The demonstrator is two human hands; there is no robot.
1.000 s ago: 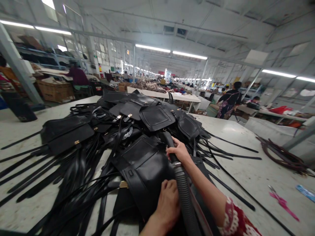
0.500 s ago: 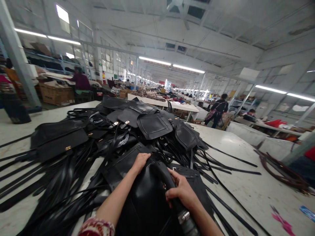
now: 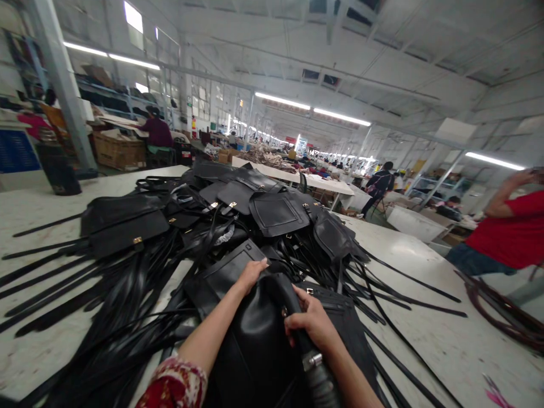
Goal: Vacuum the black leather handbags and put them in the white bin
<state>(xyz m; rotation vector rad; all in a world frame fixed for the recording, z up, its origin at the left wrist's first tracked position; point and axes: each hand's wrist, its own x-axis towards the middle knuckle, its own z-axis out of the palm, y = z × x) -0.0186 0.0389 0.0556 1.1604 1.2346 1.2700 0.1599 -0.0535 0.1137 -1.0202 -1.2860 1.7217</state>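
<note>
A glossy black leather bag (image 3: 250,340) lies in front of me, its top edge pointing away. My left hand (image 3: 254,273) is closed on that top edge, thumb and fingers near the rim; some fingertips are hidden. Wrapped in my right hand (image 3: 313,322) is a curved black hose nozzle (image 3: 293,297), joined by a metal clamp (image 3: 313,361) to a ribbed hose (image 3: 322,388). The nozzle's curved end reaches the bag's upper edge beside my left hand; its tip is hidden. Another black bag (image 3: 335,306) with a small buckle lies under my right forearm.
Black bags (image 3: 276,212) with long straps (image 3: 106,317) form a pile ahead. On the pale table (image 3: 408,243) are brown straps (image 3: 505,311), pink-handled scissors (image 3: 495,391) and a dark cylinder (image 3: 59,170). A person in red (image 3: 505,232) is beyond the right edge.
My view has turned, so the scene sits further right or lower. A person in a red shirt has come into view at the right. Both hands keep their grips almost unchanged.
</note>
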